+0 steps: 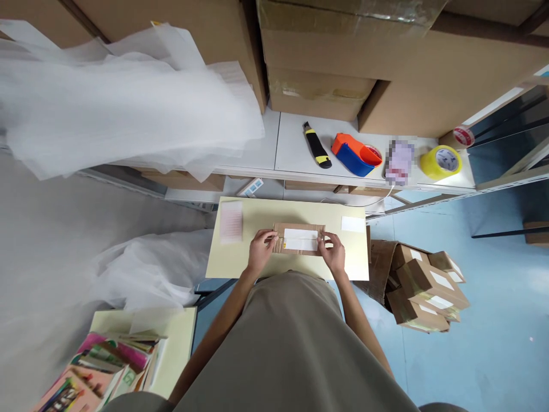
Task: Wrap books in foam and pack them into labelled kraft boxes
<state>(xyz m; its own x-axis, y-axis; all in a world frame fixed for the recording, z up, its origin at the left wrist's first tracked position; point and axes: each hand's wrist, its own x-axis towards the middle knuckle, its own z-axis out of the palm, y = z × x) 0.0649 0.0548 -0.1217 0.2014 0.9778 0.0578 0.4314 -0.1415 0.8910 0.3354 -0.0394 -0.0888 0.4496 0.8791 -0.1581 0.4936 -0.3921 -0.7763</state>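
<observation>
A small flat cardboard package [278, 245] lies on the pale yellow tabletop [244, 263], with a white label [301, 238] across its middle. A thin line runs over the label from one hand to the other; I cannot tell whether it is a string or a crease. My left hand [260, 252] is closed in a pinch at the package's left end. At the right end, my right hand [333, 253] pinches in the same way, fingertips by the label's edge. A printed paper sheet [231, 222] and a small white slip [353, 224] lie on either side.
On the shelf [291, 137] ahead are a utility knife [318, 146], an orange-and-blue tape dispenser [355, 154], a blurred phone-like object [400, 162] and yellow tape [441, 162]. White foam sheets [128, 109] overhang at left. Labelled boxes [429, 286] stand right; books [107, 366] lie lower left.
</observation>
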